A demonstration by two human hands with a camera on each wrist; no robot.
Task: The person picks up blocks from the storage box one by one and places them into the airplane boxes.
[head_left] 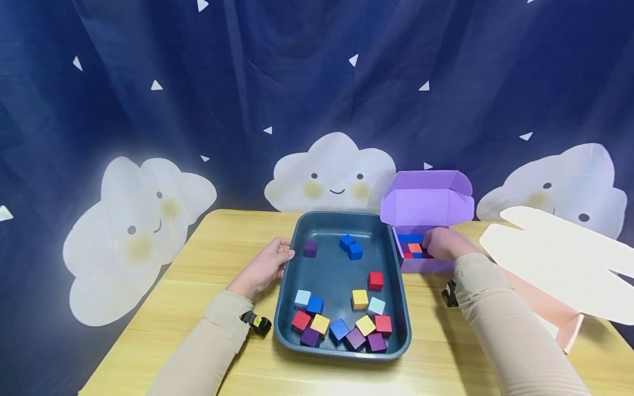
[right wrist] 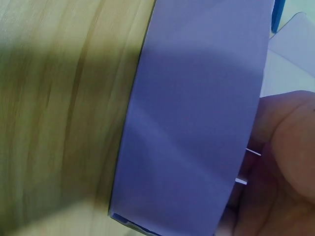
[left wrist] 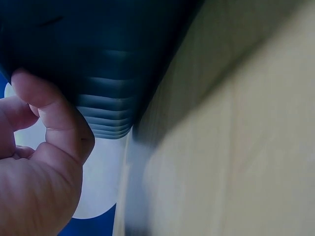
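Note:
A dark blue-grey tray [head_left: 324,275] lies on the table with several loose cubes in it: red cubes [head_left: 375,281], blue cubes [head_left: 355,251], yellow, purple and pale blue ones. At the tray's left side is my left hand [head_left: 267,265], its fingers loosely bent and the thumb touching the rim. My right hand [head_left: 448,244] reaches down into a purple box [head_left: 426,266] with its lid raised. Blue, purple, red and orange cubes [head_left: 414,248] lie in that box. Its front wall hides my right fingertips in the right wrist view, so whether they hold a cube is unclear.
A pink box [head_left: 542,300] stands at the right, partly behind my right forearm, under a glaring white flap [head_left: 559,258]. Behind the wooden table [head_left: 198,308] hangs a dark blue curtain [head_left: 297,66] with clouds on it. The purple box stands against the tray's right side.

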